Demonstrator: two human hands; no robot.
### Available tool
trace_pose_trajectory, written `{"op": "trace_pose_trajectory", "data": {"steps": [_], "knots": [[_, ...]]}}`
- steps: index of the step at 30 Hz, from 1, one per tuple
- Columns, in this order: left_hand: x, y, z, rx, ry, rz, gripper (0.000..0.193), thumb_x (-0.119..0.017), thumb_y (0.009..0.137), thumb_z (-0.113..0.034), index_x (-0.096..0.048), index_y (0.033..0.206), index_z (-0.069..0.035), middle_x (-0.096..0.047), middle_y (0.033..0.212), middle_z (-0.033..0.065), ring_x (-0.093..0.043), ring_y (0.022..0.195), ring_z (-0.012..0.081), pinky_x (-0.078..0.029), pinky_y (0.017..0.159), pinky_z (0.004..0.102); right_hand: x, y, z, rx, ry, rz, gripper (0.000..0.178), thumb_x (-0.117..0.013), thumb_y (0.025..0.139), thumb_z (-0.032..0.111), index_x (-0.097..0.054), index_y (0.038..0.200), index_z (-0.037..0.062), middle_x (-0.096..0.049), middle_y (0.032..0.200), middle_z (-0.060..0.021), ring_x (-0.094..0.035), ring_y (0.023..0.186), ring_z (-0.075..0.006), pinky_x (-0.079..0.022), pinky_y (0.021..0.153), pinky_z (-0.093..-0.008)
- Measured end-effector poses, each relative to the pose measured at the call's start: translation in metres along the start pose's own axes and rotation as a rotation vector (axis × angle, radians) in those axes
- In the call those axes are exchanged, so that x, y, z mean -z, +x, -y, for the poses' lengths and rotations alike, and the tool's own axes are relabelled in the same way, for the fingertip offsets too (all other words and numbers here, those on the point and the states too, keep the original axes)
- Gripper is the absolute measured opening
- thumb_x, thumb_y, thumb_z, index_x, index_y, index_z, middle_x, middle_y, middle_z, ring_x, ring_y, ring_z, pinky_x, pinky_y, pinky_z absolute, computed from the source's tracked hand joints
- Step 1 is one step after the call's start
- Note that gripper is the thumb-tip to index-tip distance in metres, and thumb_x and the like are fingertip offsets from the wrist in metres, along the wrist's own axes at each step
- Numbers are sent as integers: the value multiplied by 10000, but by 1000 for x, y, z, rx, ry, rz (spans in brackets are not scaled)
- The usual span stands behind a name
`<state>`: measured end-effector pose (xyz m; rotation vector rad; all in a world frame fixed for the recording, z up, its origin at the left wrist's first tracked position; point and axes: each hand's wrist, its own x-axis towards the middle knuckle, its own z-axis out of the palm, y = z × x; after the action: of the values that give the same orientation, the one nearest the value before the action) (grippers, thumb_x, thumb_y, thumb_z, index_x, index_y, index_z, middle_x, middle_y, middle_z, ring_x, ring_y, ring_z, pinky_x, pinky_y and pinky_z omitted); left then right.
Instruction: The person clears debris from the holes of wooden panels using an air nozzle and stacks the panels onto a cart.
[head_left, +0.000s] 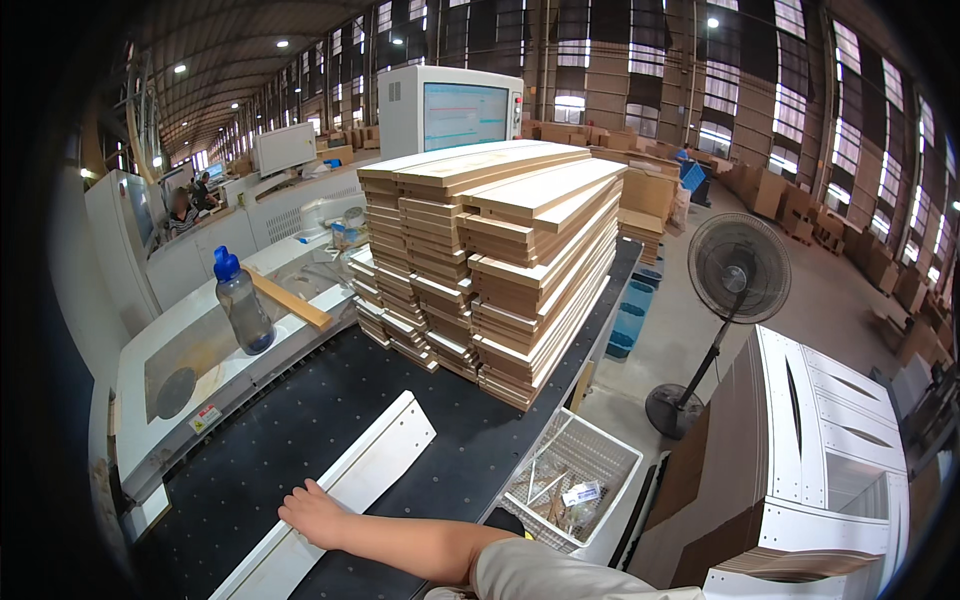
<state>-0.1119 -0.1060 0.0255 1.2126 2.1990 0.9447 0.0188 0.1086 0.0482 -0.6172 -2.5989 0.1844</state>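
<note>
My right hand [317, 515] comes in from the lower right and lies over a long white board [372, 462]. Its fingers curl over the board's far left edge. The board has small holes near its upper end and rests slantwise on a black tabletop [290, 430] dotted with holes. Its lower end runs out of the picture. Beyond it stands a tall stack of white-faced boards with brown edges [500, 260], piled in several columns. My left hand is not in view.
A blue-capped bottle [243, 305] and a wooden strip [290, 298] lie on the machine ledge at left. A monitor [455, 110] rises behind the stack. On the right are a white basket of scraps [572, 480], a standing fan [738, 270] and stacked white panels [800, 440].
</note>
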Motion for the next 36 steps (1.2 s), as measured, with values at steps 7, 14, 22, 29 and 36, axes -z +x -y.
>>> {"op": "trace_pose_trajectory", "data": {"steps": [7, 14, 22, 29, 36], "knots": [[-1, 2, 0, 8, -32, 5, 607, -688, 743, -317, -371, 1198, -69, -396, 1177, 179, -344, 1124, 365, -270, 901, 504, -7, 2, -5, 11, 8, -22, 291, -627, 645, 52, -529, 917, 80, -514, 910, -79, -466, 932, -248, -314, 894, -390], [-1, 3, 6, 28, -69, 10, 531, -680, 753, -302, -403, 1140, -66, -442, 1099, 181, -399, 1057, 363, -307, 853, 491, -9, 7, -8, -15, -12, 13, 318, -655, 609, 65, -534, 903, 85, -522, 903, -72, -474, 934, -245, -325, 875, -388], [2, -10, 8, 51, -83, -11, 444, -671, 766, -284, -440, 1073, -62, -495, 1009, 184, -462, 981, 362, -350, 799, 476, -5, 10, -5, -13, -8, 10, 359, -684, 596, 94, -539, 925, 85, -528, 905, -66, -478, 947, -241, -331, 869, -386], [3, -19, 13, 71, -107, -35, 371, -663, 776, -269, -472, 1015, -59, -541, 931, 187, -518, 915, 361, -387, 751, 463, -9, 34, -15, -82, -95, -20, 370, -701, 605, 133, -566, 947, 92, -551, 926, -67, -499, 950, -236, -347, 851, -387], [20, -80, 59, 147, -84, -109, 302, -656, 787, -254, -504, 957, -56, -587, 852, 189, -573, 848, 360, -425, 704, 450, -6, 54, -14, -166, -178, 121, 471, -805, 511, 267, -637, 938, 161, -613, 903, -61, -569, 906, -254, -386, 785, -453]]}}
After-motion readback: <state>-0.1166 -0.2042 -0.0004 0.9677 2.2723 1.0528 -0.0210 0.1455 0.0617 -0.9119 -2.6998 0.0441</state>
